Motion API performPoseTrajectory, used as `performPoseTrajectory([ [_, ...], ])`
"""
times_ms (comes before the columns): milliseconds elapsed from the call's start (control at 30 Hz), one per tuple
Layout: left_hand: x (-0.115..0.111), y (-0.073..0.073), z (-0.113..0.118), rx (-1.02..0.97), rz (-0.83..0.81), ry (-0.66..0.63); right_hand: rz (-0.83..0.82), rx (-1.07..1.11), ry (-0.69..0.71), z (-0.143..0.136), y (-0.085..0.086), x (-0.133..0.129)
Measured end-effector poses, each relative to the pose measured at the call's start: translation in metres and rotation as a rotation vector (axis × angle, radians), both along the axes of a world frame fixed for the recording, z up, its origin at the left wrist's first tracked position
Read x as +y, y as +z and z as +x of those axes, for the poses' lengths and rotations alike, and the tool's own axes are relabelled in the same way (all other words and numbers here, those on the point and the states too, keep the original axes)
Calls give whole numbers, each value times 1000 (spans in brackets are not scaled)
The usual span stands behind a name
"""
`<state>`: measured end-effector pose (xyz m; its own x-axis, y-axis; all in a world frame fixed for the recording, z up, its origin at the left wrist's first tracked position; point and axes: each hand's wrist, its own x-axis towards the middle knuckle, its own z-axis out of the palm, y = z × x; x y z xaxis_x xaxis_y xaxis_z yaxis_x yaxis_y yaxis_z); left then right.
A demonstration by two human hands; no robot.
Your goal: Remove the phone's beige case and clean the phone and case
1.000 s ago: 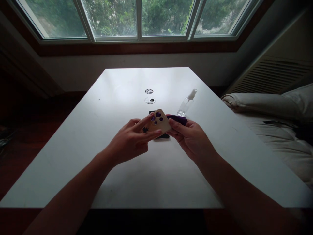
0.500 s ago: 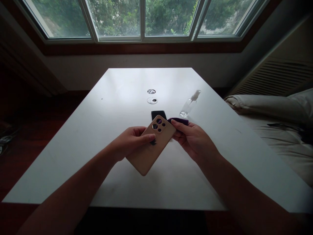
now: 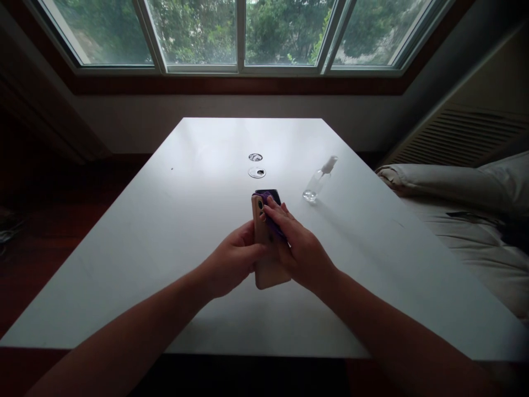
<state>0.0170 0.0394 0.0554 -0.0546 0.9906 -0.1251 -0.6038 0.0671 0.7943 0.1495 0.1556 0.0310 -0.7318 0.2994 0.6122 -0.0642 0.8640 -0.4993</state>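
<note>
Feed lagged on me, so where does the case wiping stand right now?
Done: nothing shows finished; the case bears no visible sign of wiping.
In hand: the left hand holds the tan case upright over the table while the right hand presses a purple cloth on its camera end.
Left: the lower part; the spray bottle stands apart, untouched.

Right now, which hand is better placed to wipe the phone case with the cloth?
The right hand: it already presses the purple cloth on the phone case, while the left hand grips the case.
</note>
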Motion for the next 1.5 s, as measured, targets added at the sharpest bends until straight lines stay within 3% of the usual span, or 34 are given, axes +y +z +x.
performPoseTrajectory([
  [167, -2, 2, -6, -11, 19, 108, 127, 33, 225, 0, 1, -8],
  [233, -2, 2, -9, -7, 9, 121, 183, 24, 249, -1, 1, -13],
  [433, -3, 5, -14, 53, 52, 59, 282, -59, 183, -3, -2, -10],
  [600, -6, -1, -15, 136, 117, -70, 216, -78, 106, -1, 1, 14],
  [767, -7, -4, -8, 127, 141, -93, 94, -35, 64, 1, 1, 21],
  [867, -6, 0, -2, 88, 171, -24, 44, -19, 103, -1, -1, 11],
  [967, -3, 3, 1, 51, 153, 153, 43, -26, 161, -5, -2, -5],
  [1067, -1, 3, 0, 1, 113, 348, 100, -45, 214, -7, -2, -22],
  [1200, 0, 10, -7, -27, 12, 486, 191, -103, 293, -10, -3, -40],
  [1300, 0, 17, -14, -29, -34, 500, 227, -118, 316, -11, -6, -46],
  [1500, 4, 13, -14, -120, -102, 314, 217, -163, 224, -13, -11, -43],
])
